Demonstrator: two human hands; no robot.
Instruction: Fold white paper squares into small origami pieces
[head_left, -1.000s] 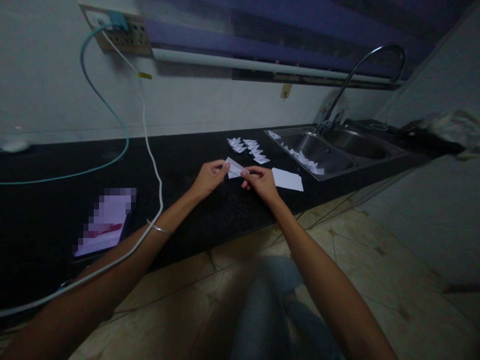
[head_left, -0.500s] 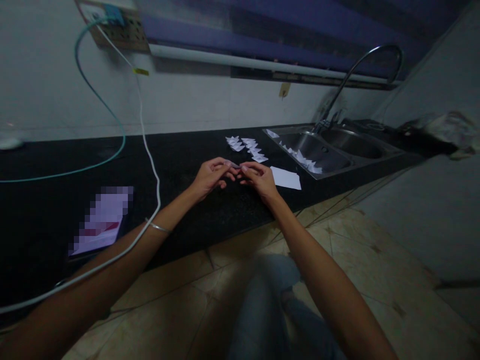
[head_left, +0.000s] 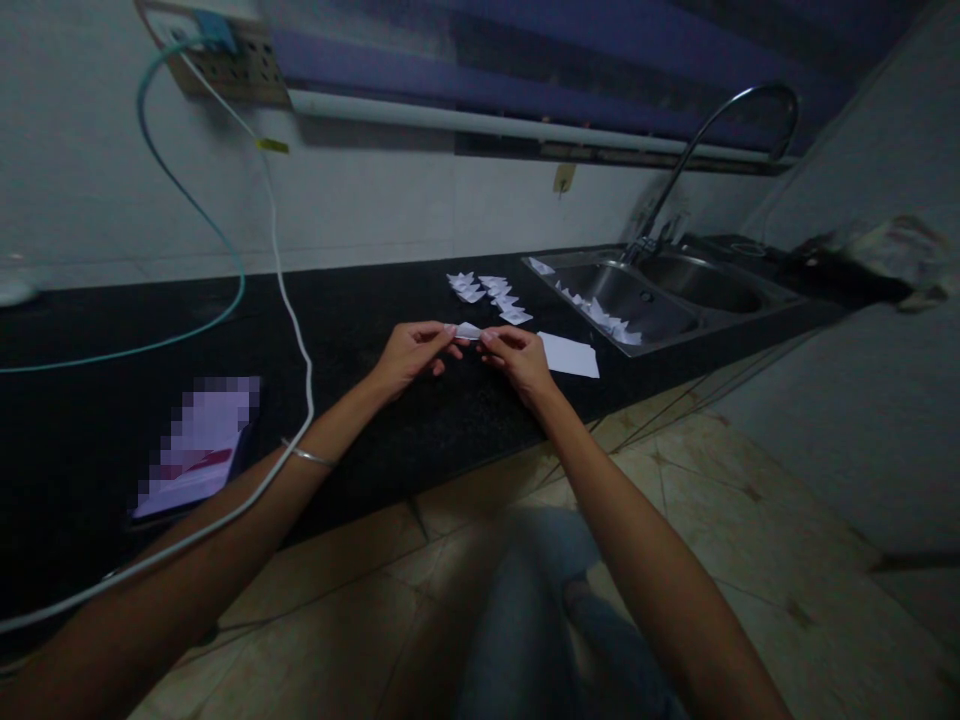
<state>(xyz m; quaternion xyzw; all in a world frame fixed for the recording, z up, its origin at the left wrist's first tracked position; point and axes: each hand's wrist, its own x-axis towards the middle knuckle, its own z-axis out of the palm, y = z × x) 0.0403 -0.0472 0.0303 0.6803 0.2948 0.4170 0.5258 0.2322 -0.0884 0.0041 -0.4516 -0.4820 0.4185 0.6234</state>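
Note:
A small folded piece of white paper (head_left: 469, 330) is stretched between my two hands above the dark counter. My left hand (head_left: 418, 350) pinches its left end between thumb and fingers. On the other end my right hand (head_left: 517, 356) has a similar pinch. Just right of that hand lies a stack of white paper sheets (head_left: 570, 354). Behind the hands, folded paper boats (head_left: 506, 300) stand in two rows, and several more paper boats (head_left: 607, 322) line the near left rim of the sink.
The steel double sink (head_left: 675, 322) with its curved tap (head_left: 701, 135) is at the right. A phone (head_left: 199, 450) lies at the left on the black counter (head_left: 360, 290). A white cable (head_left: 289, 300) crosses over my left forearm, and a teal cable (head_left: 180, 190) hangs from the wall outlet.
The paper between my hands was tilted with its broad face showing, then turned nearly edge-on, and now shows as a narrower folded shape. Both hands keep their pinch. The view has shifted slightly.

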